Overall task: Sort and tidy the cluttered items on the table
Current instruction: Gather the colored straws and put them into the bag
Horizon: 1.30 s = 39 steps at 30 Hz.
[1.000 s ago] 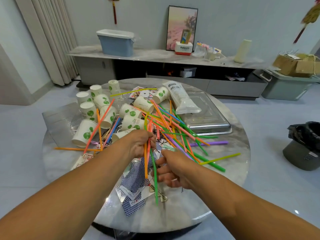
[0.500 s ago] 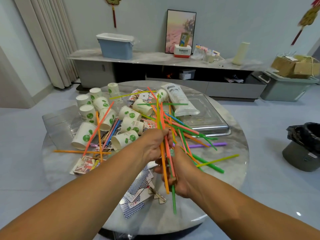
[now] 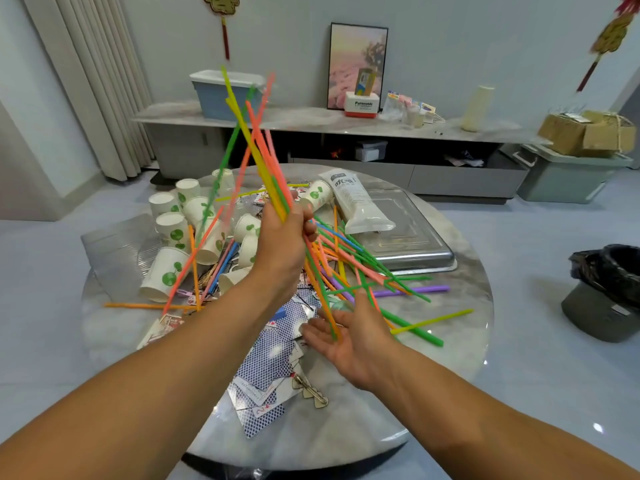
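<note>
Left grip [image 3: 284, 237] tight round thin plastic straws [image 3: 258, 147]; right grip [image 3: 349, 337] flat, empty.

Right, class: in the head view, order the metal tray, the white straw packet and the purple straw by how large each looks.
1. metal tray
2. white straw packet
3. purple straw
The tray lies farther from the camera than the purple straw and still looks largest.

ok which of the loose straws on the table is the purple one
The purple straw lies flat near the table's right edge, just in front of the metal tray. The others around it are green, orange, pink or yellow.
</note>
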{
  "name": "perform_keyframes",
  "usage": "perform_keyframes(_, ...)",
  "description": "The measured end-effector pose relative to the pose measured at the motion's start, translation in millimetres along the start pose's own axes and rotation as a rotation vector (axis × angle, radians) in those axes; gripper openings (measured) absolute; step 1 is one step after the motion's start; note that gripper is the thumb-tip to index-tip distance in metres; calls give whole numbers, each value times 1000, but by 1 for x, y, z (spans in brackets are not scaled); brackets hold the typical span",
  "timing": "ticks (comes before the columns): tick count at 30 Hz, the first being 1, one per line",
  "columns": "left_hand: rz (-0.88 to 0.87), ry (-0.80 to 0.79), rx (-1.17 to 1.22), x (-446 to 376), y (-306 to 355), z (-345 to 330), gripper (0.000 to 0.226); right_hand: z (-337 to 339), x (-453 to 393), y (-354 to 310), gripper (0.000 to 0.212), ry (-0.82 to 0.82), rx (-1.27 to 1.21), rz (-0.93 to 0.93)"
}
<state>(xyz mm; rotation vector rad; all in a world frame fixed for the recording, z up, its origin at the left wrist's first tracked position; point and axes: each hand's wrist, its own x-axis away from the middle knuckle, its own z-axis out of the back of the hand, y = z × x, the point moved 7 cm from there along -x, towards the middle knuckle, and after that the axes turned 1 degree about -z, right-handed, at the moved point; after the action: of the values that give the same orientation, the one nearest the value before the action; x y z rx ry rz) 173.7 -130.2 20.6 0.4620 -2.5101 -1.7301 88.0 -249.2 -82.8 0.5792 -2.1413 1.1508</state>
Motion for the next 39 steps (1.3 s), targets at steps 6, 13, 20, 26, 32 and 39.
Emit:
perform_keyframes(6,54,-122,-125,24,-36,-15,3,-2,-8,-11,68,16,-92,82)
perform_keyframes(13,97,-251,-217,43,-60,-32,19,-8,-10,-32,54,-67,-77,176)
perform_keyframes(20,126,-90,-222,9,-47,-2,5,3,-1,-69,40,13,672,358)
perform_keyframes(26,369,-9,-287,8,-67,29,22,16,1,-70,31,114,1663,523)
perform_keyframes(32,516,6,-163,27,-74,25,27,14,-15,-23,31,184,1970,447)
perform_keyframes(39,562,31,-270,27,-84,44,31,11,-12,-32,22,99,1540,301)
